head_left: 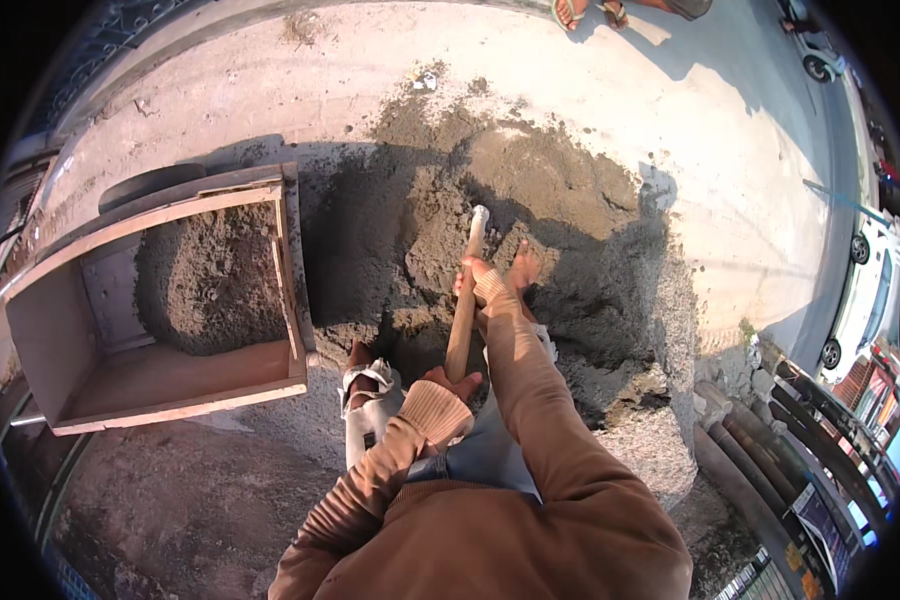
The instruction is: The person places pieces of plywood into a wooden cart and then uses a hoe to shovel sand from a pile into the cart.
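With both hands I grip a shovel (pixel 462 335) by its wooden handle, which slants away from me between my legs. My left hand (pixel 454 385) is closed round the near end, by my thighs. Farther along, my right hand (pixel 473 275) is wrapped round the handle, closer to the pale metal socket. The blade is hidden at the heap of wet grey mortar (pixel 425 225). My bare right foot (pixel 523 265) stands in the mortar beside the handle. On the left is a wooden box (pixel 180 400), partly filled with mortar (pixel 215 285).
Pale concrete pavement (pixel 740 230) surrounds the mortar. Pipes or poles (pixel 750 450) and broken rubble (pixel 760 380) lie at the right. Another person's sandalled feet (pixel 570 12) are at the far edge. A white car (pixel 870 290) stands on the road at the right.
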### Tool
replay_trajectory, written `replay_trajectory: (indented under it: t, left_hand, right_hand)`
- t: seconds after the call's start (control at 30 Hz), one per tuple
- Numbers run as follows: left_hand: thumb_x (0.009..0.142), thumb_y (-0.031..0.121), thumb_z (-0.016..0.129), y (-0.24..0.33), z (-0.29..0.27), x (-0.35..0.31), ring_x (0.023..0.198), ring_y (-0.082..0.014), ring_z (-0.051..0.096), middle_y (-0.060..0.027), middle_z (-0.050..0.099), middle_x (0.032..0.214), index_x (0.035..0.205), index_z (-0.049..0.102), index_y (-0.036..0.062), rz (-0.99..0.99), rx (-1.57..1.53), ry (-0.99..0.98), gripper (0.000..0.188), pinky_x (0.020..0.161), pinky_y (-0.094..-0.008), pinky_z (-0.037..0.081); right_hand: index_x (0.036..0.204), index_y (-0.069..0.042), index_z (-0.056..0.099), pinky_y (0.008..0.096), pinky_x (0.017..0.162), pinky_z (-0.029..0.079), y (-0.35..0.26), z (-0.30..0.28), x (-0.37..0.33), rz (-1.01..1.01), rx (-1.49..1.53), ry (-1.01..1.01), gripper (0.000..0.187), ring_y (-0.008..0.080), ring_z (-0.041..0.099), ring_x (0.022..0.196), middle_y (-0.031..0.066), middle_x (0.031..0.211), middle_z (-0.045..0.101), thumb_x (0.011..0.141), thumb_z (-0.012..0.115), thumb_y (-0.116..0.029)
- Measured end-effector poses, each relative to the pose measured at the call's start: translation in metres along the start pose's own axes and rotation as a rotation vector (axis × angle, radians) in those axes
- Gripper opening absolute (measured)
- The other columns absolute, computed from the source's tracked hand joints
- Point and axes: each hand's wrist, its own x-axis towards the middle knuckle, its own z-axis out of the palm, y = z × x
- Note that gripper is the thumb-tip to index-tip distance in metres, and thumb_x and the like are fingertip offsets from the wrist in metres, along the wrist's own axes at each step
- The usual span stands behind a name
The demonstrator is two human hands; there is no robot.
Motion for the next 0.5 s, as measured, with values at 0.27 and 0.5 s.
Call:
replay_trajectory:
  t: [0.27,0.5]
  left_hand:
    - [0.085,0.054,0.062,-0.067,-0.222,-0.217,0.071,-0.0319,0.066,-0.0184,0.064,0.069,0.085,0.064,-0.0042,0.131,0.106,-0.198,0.058,0.063,-0.0403,0.050]
    - [0.081,0.064,0.062,-0.220,-0.451,-0.382,0.077,-0.0352,0.067,-0.0207,0.065,0.077,0.100,0.062,0.0036,0.207,0.572,-0.133,0.063,0.071,-0.0465,0.050]
  right_hand:
    - [0.084,-0.004,0.047,0.0387,0.054,0.048,0.093,-0.004,-0.005,-0.055,0.560,-0.087,0.025,0.0247,0.050,0.055,0.0100,0.068,0.052,0.087,0.058,-0.027]
    - [0.082,-0.010,0.042,0.0431,0.059,0.051,0.255,0.241,-0.209,-0.288,0.526,0.028,0.026,0.0230,0.049,0.057,0.0092,0.068,0.047,0.085,0.058,-0.030]
